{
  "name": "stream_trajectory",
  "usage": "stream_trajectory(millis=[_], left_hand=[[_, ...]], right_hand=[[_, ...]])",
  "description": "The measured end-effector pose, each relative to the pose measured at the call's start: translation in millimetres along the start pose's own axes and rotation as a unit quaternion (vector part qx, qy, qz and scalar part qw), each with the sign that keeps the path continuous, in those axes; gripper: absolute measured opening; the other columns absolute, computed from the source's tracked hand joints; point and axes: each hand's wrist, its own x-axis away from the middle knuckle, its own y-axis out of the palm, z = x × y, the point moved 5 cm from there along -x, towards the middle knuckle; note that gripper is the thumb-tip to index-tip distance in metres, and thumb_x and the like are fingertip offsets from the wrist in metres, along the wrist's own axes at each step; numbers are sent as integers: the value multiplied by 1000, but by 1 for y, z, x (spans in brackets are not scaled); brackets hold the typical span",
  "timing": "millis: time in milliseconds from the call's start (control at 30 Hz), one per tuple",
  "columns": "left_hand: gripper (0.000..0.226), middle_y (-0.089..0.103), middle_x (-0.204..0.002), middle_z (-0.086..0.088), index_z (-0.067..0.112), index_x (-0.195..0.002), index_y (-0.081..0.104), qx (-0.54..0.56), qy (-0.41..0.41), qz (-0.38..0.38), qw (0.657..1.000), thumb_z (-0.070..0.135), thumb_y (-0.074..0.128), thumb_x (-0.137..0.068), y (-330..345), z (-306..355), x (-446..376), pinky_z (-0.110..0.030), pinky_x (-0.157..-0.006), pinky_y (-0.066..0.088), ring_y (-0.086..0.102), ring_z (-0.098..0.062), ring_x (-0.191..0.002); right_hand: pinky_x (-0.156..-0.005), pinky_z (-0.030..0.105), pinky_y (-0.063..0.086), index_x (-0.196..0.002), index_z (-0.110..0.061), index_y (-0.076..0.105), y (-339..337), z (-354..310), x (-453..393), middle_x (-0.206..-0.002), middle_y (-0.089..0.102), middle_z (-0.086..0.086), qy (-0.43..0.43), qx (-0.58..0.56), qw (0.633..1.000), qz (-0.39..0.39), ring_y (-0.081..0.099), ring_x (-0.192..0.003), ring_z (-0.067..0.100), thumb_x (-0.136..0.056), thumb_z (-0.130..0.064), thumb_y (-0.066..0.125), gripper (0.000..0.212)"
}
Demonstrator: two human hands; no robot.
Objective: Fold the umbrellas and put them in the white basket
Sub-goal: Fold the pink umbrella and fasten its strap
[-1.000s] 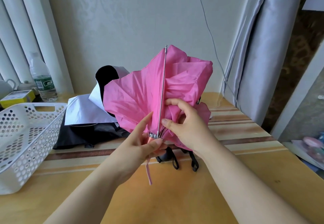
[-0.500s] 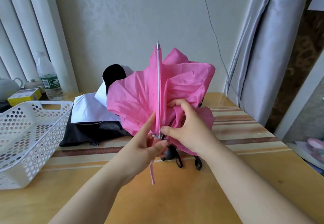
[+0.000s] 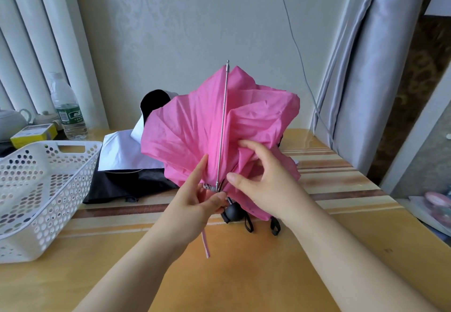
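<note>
A: What is hidden here?

B: The pink umbrella (image 3: 195,126) stands upright over the counter (image 3: 231,275), its canopy bunched, and covers most of the black-and-white umbrella (image 3: 127,160) lying behind it. The black handle (image 3: 233,211) peeks out under the fabric, partly behind the left hand (image 3: 192,209). Two black strap loops (image 3: 249,225) hang below; I cannot tell what they belong to.

A: And the grip of each hand?

B: The left hand pinches the base of a metal rib (image 3: 223,126) between thumb and fingers, index finger stretched up along the fabric. The right hand (image 3: 266,184) has its fingers curled into the pink folds, holding a bunch of canopy.

A: The basket?

B: The white basket (image 3: 36,189) sits on the counter at the left, cut off by the frame edge; nothing shows inside through its perforated walls.

A: Around it?

B: A water bottle (image 3: 67,111), a yellow box (image 3: 31,134) and a teapot (image 3: 11,120) stand behind the basket. Curtains (image 3: 366,79) hang at the right, with a cable (image 3: 292,43) running down the wall.
</note>
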Motion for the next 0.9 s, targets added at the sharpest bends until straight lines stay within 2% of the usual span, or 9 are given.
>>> stream_trajectory(millis=[133, 200, 267, 333, 467, 567, 633, 733, 900], left_hand=[[76, 42, -53, 17, 46, -145, 21, -28, 5, 12, 1000, 5, 59, -93, 2, -1, -1, -18, -75, 49, 53, -13, -72], [78, 41, -57, 12, 47, -145, 20, -34, 4, 10, 999, 5, 60, -92, 5, -5, -1, -30, -79, 47, 49, -18, -73], [79, 38, -58, 11, 52, -141, 19, -38, 14, 11, 999, 7, 60, -92, 8, -7, 1, -29, -75, 45, 46, -15, -69], [76, 38, -61, 11, 55, -137, 19, -42, 25, 8, 999, 11, 61, -92, 11, -6, 5, -22, -68, 42, 43, -10, -65], [68, 60, -84, 4, 52, -136, 24, -28, 24, -28, 999, 13, 58, -92, 22, -2, 15, -9, -65, 44, 60, -1, -76], [71, 67, -101, -12, 49, -144, 22, -55, 3, -65, 996, 28, 60, -88, 22, 1, 15, -23, -89, 50, 66, -6, -95], [76, 65, -107, -21, 49, -146, 21, -77, -22, -84, 993, 25, 64, -89, 15, 1, 10, -38, -99, 49, 67, -18, -100], [85, 67, -102, -16, 53, -142, 20, -86, -49, -100, 990, 11, 69, -86, 13, 4, 2, -38, -94, 52, 69, -23, -94], [77, 71, -86, -6, 50, -145, 17, -30, -19, -73, 997, 21, 63, -90, 20, 6, -4, -34, -75, 56, 69, -23, -78]], right_hand=[[-77, 20, 43, -112, -26, 55, -19, -44, 22, -106, 41, -6, -193, 179, 933, 245, 53, -90, 14, -78, -27, 75, 39], [-90, 35, 48, -127, -29, 53, -12, -53, 20, -124, 41, 3, -226, 268, 913, 209, 49, -110, 25, -80, -31, 74, 52], [-104, 45, 40, -142, -45, 35, -7, -40, 5, -150, 16, 1, -133, 287, 942, 114, 27, -135, 31, -85, -42, 67, 66], [-107, 40, 36, -144, -55, 20, -3, -19, -5, -155, -3, -9, -13, 184, 982, 32, 18, -143, 27, -86, -49, 63, 72], [-108, 31, 35, -139, -54, 27, 5, -4, -15, -145, 32, -14, -13, -31, 999, 35, 35, -135, 12, -82, -41, 72, 74], [-108, 29, 37, -131, -49, 38, 8, -2, -17, -119, 37, -37, -19, -117, 991, 57, 39, -124, 0, -80, -21, 78, 71], [-105, 28, 39, -123, -51, 39, 9, 2, -16, -122, 38, -31, -7, -139, 987, 75, 39, -120, -1, -79, -16, 78, 69], [-105, 29, 40, -119, -52, 38, 14, 6, -12, -129, 36, -25, 3, -158, 983, 94, 36, -123, 0, -81, -15, 76, 65], [-96, 38, 52, -103, -61, 43, 19, 0, -11, -126, 44, -28, 0, -218, 969, 115, 48, -123, 8, -80, -15, 77, 61]])
